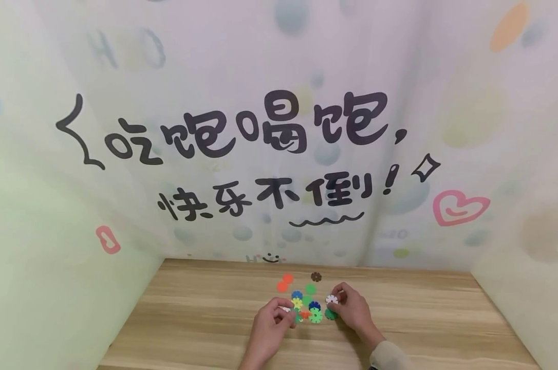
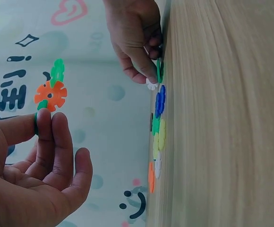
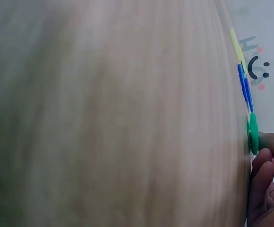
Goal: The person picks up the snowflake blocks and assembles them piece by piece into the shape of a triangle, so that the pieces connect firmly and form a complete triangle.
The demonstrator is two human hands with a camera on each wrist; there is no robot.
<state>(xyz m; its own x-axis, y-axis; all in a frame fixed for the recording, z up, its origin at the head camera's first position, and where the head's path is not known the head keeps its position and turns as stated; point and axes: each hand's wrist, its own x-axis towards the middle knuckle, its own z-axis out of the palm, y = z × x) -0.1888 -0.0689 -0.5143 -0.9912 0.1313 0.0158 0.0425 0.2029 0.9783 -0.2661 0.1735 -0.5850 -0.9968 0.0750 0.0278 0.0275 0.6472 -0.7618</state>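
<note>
My left hand (image 1: 268, 326) pinches a dark green notched plastic disc (image 2: 36, 124) between thumb and fingertips. Joined to it are an orange disc (image 2: 51, 96) and a light green disc (image 2: 57, 72), forming a short chain held up off the table. My right hand (image 1: 355, 312) is down by the tabletop, its thumb and fingertips gripping a dark green disc (image 3: 254, 133) by the edge. A white disc (image 1: 332, 298) shows right at those fingertips. Between the hands are a dark blue disc (image 1: 314, 306) and a yellow disc (image 1: 297, 303).
Behind the hands lie two orange discs (image 1: 285, 283), a brown disc (image 1: 316, 277), a light green disc (image 1: 311, 289) and a blue disc (image 1: 297, 295) on the wooden table (image 1: 205, 303). A printed curtain (image 1: 260, 67) rises at the table's back edge and along both sides.
</note>
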